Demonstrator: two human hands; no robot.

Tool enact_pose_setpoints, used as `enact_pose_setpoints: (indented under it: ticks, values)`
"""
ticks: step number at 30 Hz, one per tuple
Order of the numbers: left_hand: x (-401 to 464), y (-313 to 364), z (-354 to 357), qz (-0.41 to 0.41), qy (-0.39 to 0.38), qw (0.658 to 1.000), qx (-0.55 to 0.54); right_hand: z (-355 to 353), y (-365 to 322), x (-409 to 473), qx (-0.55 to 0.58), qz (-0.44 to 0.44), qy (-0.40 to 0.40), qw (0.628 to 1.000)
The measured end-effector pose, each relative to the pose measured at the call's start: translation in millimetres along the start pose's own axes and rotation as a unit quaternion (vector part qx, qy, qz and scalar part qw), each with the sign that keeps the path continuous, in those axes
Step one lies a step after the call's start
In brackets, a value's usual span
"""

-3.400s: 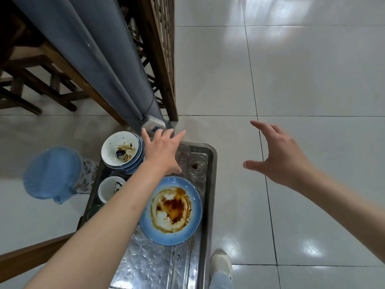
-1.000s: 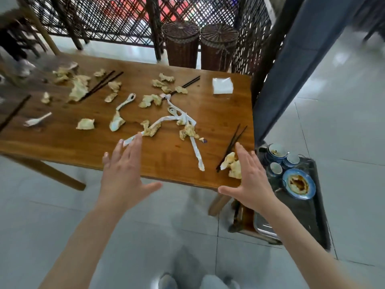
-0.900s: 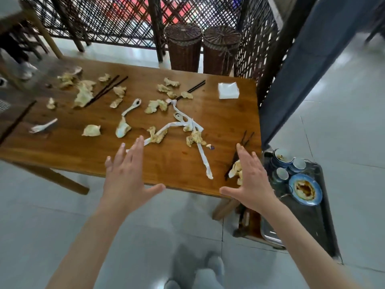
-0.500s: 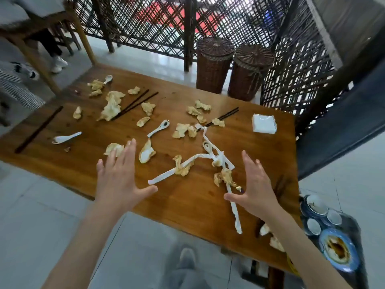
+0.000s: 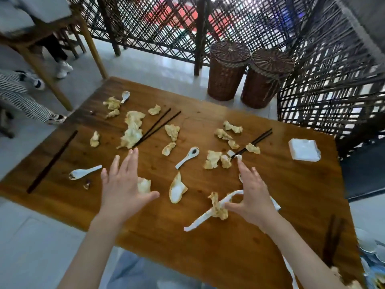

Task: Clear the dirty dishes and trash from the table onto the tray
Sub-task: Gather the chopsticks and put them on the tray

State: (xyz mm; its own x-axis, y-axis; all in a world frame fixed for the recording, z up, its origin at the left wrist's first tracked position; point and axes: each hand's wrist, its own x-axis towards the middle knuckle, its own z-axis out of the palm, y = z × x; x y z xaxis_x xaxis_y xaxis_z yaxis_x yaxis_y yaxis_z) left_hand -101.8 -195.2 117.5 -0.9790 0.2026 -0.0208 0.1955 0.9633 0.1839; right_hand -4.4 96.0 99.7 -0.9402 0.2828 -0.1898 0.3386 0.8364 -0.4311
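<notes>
Both hands were held open above the wooden table, nothing gripped: left hand spread near a crumpled napkin, right hand over a white paper strip. Spoons, chopsticks and napkins were left scattered on the table.

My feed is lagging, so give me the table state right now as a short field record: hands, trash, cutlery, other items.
left hand: open, fingers spread, over the near table edge, holding nothing
right hand: open, above the white paper strip; contact unclear
table: wooden
trash: crumpled yellowish napkins scattered all over, largest wad far left
spoons: three white ceramic, at left, centre, far left
chopsticks: dark pairs at far centre, far right, left edge, near right edge
other: packet of white napkins, far right corner
</notes>
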Motion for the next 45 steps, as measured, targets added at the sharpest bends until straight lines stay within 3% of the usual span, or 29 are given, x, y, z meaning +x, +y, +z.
enact_pose_setpoints:
  ticks: [14, 22, 35, 45]
  values:
    - [125.2, -206.7, -16.7, 0.084, -0.033, 0.993, 0.08, 105.6, -186.3, 46.9, 0.054, 0.097, 0.013, 0.994]
    - [139.5, -289.8, -6.1, 0.032, -0.042, 0.997, 0.061, 147.1, -259.5, 52.5, 0.051, 0.096, 0.012, 0.994]
    - [155.3, -374.3, 39.2, 0.023, -0.056, 0.997, 0.051, 201.8, -322.3, 48.1, -0.008, 0.118, 0.01, 0.993]
    - [188.6, -395.6, 66.1, -0.016, -0.08, 0.993, 0.082, 220.2, -346.9, 48.2, -0.009, 0.113, 0.028, 0.993]
